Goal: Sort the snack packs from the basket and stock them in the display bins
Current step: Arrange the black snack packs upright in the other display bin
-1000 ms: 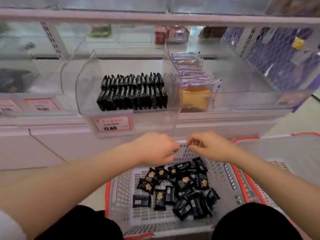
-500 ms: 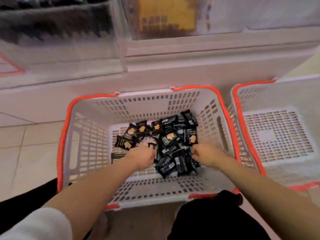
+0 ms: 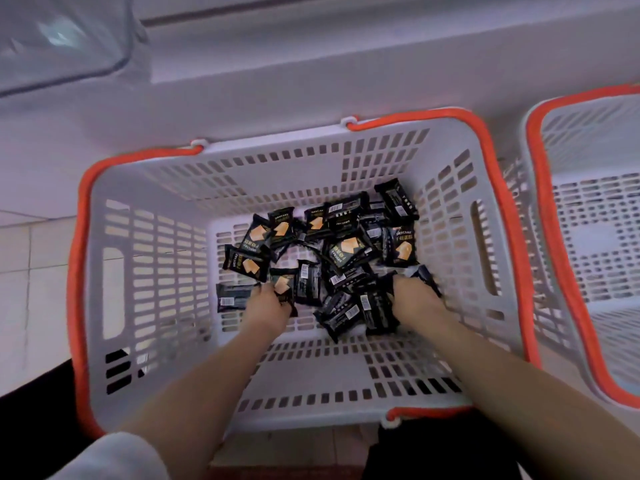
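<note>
Hands reach together into the white, orange-rimmed basket (image 3: 145, 188), where black snack packs (image 3: 346, 251) lie heaped across the far and right part of its slotted floor, leaving the left side and near edge mostly bare. The left hand (image 3: 268, 306) is down at the near-left fringe of the heap, fingers curled around one pack (image 3: 282, 285) with an orange picture on its face, its long axis running roughly from the near wall toward the far wall; another pack (image 3: 230, 297) lies flat just to that hand's left, long axis pointing across the basket. The right hand (image 3: 414, 296) is buried in the near-right side of the heap, fingers closed among packs, though which one it has cannot be told. Most of the pile lies beyond both hands, toward the far-right corner, somewhat nearer the right hand. A second basket (image 3: 554, 237) stands just beside, to the right, nothing visible on its floor. A clear display bin (image 3: 69, 46) shows, blurred, above the far-left corner, so any lift to stock it looks likely to go up and away from the person
</note>
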Action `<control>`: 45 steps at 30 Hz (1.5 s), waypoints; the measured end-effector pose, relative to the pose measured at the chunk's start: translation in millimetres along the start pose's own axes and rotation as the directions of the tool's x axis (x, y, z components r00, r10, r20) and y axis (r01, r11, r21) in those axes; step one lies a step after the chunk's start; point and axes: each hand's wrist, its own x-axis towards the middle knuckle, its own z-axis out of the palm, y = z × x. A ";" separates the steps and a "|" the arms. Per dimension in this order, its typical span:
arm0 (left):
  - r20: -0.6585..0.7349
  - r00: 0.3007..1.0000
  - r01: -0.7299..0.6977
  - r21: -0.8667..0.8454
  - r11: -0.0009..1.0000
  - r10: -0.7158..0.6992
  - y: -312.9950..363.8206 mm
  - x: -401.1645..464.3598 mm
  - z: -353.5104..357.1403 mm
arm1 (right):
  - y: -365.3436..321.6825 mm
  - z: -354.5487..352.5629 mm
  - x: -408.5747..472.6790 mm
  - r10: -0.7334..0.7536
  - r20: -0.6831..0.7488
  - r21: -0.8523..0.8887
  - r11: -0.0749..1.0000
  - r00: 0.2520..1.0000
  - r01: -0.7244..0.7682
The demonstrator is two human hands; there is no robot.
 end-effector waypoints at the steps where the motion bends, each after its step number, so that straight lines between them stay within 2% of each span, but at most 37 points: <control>1: 0.000 1.000 0.022 -0.020 1.000 -0.022 2.2 2.6 2.2 | 1.9 -3.5 -0.1 -0.018 -0.016 0.078 0.997 1.000 0.019; 3: -0.025 0.998 0.063 -0.062 0.996 -0.064 7.1 7.7 6.5 | 5.8 -8.3 1.0 -0.025 -0.046 0.286 0.957 0.999 0.037; 4: -0.051 0.995 0.077 -0.085 0.993 -0.081 9.1 9.8 7.7 | 6.2 -10.9 0.8 -0.029 -0.051 0.425 0.904 0.998 0.048; 6: -0.108 0.988 0.093 -0.133 0.987 -0.108 10.9 13.2 12.7 | 2.7 -15.8 -2.9 -0.017 -0.017 0.722 0.691 1.000 0.024; 8: -0.163 0.976 0.113 -0.171 0.979 -0.142 12.1 12.8 18.5 | -2.4 -19.8 -9.0 0.004 0.098 0.908 0.409 0.995 -0.091; 10: -0.185 0.967 0.144 -0.169 0.975 -0.175 12.9 15.2 27.4 | -7.8 -16.2 -10.5 -0.011 0.165 0.971 0.180 0.986 -0.160; 12: -0.183 0.961 0.168 -0.199 0.965 -0.205 16.3 17.2 31.0 | -11.7 -14.7 -13.8 -0.060 0.174 0.984 0.036 0.983 -0.173; 17: -0.171 0.976 0.096 -0.216 0.972 -0.134 10.8 18.4 17.6 | -16.7 -13.5 -23.0 -0.142 0.122 0.989 -0.061 0.982 -0.132; 20: -0.116 0.992 0.011 -0.308 0.951 -0.050 2.0 8.9 3.7 | -16.4 -12.8 -31.1 -0.156 0.074 0.995 -0.050 0.985 -0.083; 23: -0.091 0.992 -0.122 -0.416 0.901 0.093 -0.1 -10.8 -9.5 | -14.9 -12.6 -40.8 -0.174 0.023 0.999 -0.035 0.984 -0.029; 28: 0.001 0.935 -0.277 -0.623 0.732 0.354 21.9 -43.9 -23.6 | -25.6 -12.6 -50.8 -0.146 -0.045 0.998 0.046 0.988 0.052; 32: 0.087 0.901 -0.236 -0.724 0.648 0.426 39.4 -56.6 -27.9 | -34.1 -14.4 -52.2 -0.137 -0.069 0.996 0.052 0.988 0.077; 36: 0.151 0.905 -0.114 -0.815 0.568 0.398 37.6 -58.6 -24.9 | -39.3 -10.6 -49.1 -0.083 -0.086 0.983 0.154 0.993 0.098; 38: 0.167 0.873 -0.144 -0.809 0.570 0.458 32.5 -57.6 -23.0 | -42.8 -5.3 -47.2 -0.057 -0.095 0.975 0.194 0.994 0.105; 39: 0.164 0.849 -0.201 -0.779 0.594 0.502 30.6 -57.6 -23.0 | -44.2 -2.9 -46.4 -0.053 -0.107 0.961 0.250 0.993 0.117; 40: 0.162 0.831 -0.267 -0.723 0.637 0.532 29.1 -56.7 -23.1 | -44.5 -1.1 -45.0 -0.050 -0.144 0.917 0.370 0.988 0.152; 41: 0.159 0.828 -0.331 -0.636 0.697 0.538 28.4 -55.5 -23.6 | -43.3 0.1 -43.0 -0.063 -0.206 0.815 0.541 0.976 0.207; 42: 0.153 0.833 -0.393 -0.515 0.762 0.532 28.0 -53.4 -24.1 | -41.1 1.2 -40.9 -0.115 -0.276 0.654 0.705 0.954 0.274; 43: 0.146 0.834 -0.448 -0.384 0.807 0.532 28.1 -51.3 -24.5 | -38.9 1.8 -39.1 -0.209 -0.333 0.453 0.819 0.919 0.351; 44: 0.137 0.827 -0.498 -0.273 0.824 0.545 28.9 -48.7 -24.1 | -38.0 2.3 -37.5 -0.331 -0.359 0.239 0.871 0.873 0.429; 45: 0.121 0.816 -0.538 -0.198 0.819 0.565 30.2 -46.6 -23.7 | -37.9 3.1 -35.4 -0.449 -0.337 0.056 0.868 0.828 0.494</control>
